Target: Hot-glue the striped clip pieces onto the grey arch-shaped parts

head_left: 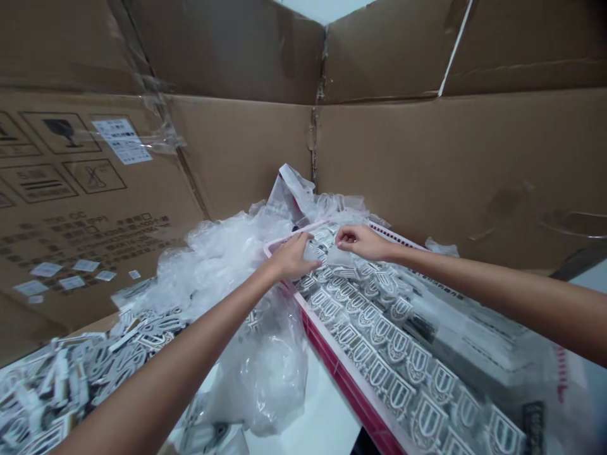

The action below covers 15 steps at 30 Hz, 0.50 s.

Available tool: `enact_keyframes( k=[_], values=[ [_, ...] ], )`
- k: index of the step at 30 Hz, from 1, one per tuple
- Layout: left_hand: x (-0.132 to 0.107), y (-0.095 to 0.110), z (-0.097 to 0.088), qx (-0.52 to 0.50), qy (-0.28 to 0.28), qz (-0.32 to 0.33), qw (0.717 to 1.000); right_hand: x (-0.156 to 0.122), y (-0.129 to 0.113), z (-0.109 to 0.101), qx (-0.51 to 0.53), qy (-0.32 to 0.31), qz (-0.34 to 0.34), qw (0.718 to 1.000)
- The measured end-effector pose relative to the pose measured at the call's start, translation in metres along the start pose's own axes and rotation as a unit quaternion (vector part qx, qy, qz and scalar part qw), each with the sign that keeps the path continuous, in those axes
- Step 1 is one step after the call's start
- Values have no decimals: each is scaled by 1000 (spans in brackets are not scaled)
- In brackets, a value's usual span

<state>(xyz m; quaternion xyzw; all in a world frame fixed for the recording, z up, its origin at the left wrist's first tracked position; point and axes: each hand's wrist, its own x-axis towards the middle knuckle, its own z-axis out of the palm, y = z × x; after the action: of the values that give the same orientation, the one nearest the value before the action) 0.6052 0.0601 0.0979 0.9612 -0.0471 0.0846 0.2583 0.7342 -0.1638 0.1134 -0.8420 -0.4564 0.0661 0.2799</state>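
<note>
Cardboard walls (427,158) surround pink crate (332,366), both hands inside.

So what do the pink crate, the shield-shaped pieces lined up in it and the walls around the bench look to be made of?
The pink slotted crate looks like moulded rigid plastic, with an even colour and perforated rim. The grey-and-white shield-shaped badges could be plastic or coated metal; blur leaves that open. The brown walls are corrugated cardboard, creased and matte, with printed handling symbols. Both the left hand and right hand rest on the badges.

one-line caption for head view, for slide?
Left hand and right hand place shield-shaped badges in pink plastic crate.
</note>
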Motion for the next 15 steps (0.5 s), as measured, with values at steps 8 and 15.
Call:
enact_keyframes(
  k=[8,15],
  values=[
    [6,27,-18,-101,-30,101,989,-5,-50,-28,178,-15,-40,983],
    [1,-3,-41,-20,28,-10,999,-26,7,-43,85,16,127,988]
  ],
)
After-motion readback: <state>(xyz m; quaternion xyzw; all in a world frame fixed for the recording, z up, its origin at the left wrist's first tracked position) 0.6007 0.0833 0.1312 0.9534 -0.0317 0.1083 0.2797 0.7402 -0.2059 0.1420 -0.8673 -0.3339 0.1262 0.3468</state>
